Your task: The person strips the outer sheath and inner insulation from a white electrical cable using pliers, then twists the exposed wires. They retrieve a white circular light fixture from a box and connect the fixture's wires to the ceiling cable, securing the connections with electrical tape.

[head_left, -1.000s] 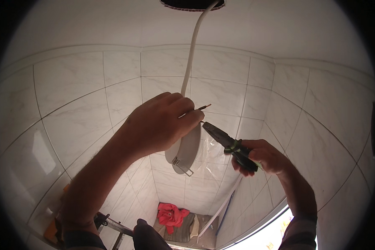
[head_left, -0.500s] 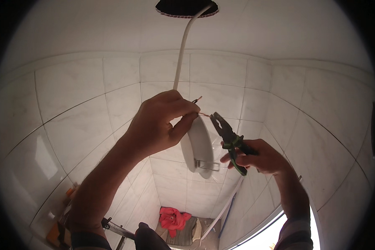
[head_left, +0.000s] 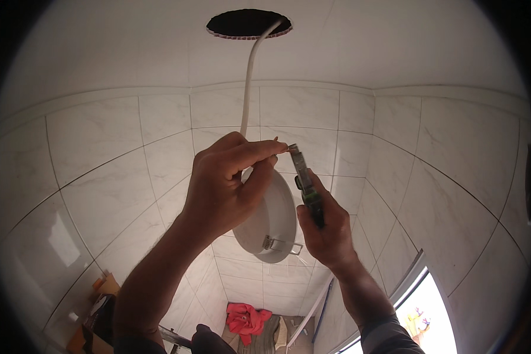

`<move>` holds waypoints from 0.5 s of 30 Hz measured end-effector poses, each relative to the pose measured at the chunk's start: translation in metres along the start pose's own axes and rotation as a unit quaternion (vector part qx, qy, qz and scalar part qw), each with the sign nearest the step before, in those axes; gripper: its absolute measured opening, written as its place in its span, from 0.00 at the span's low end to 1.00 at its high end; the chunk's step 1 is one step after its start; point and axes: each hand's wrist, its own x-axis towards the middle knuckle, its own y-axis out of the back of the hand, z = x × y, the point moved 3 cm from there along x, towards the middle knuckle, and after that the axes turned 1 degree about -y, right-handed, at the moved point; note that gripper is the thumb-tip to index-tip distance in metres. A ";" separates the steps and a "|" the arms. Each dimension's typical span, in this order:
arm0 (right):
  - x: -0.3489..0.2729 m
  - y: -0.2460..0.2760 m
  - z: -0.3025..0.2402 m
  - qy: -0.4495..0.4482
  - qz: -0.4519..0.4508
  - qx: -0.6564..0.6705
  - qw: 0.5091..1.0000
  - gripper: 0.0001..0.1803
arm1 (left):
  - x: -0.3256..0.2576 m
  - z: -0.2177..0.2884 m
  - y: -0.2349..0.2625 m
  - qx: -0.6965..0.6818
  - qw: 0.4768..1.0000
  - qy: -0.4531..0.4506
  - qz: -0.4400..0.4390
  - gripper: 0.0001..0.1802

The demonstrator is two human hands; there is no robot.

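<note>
A white cable (head_left: 249, 88) hangs from a round hole (head_left: 242, 25) in the ceiling and runs down behind my left hand (head_left: 221, 177). Its thumb and fingers are closed in a pinch on thin wires, with a bit of bare copper showing above the fingertips. Wrapped in my right hand (head_left: 330, 230) are green-and-black pliers (head_left: 302, 171), seen edge-on and tilted up. Their jaw tip meets the wire end right beside my left fingertips. Below the pinch hangs a round white downlight (head_left: 277, 206) with a metal spring clip (head_left: 283, 243); my left hand hides its upper part.
Pale marble-look tiled walls (head_left: 301, 106) close in around me. A red cloth (head_left: 246, 320) lies on the floor far below. Cardboard boxes (head_left: 94, 318) stand at lower left beside a metal bar (head_left: 176, 337). A bright opening (head_left: 428, 312) is at lower right.
My right hand has moved up and left, turning the pliers edge-on and bringing their tip to my left fingertips. The downlight has swung round, showing more of its face.
</note>
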 end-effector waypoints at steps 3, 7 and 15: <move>0.002 -0.003 0.004 0.011 0.010 -0.015 1.000 0.35 | 0.001 0.001 0.002 0.003 1.000 0.012 -0.009 0.13; 0.004 -0.005 0.002 0.078 0.023 -0.080 0.993 0.36 | -0.001 0.001 0.003 0.000 1.000 0.016 -0.008 0.14; 0.007 -0.011 0.003 0.074 0.058 -0.055 0.994 0.32 | -0.003 0.000 0.006 -0.021 0.999 0.005 -0.031 0.14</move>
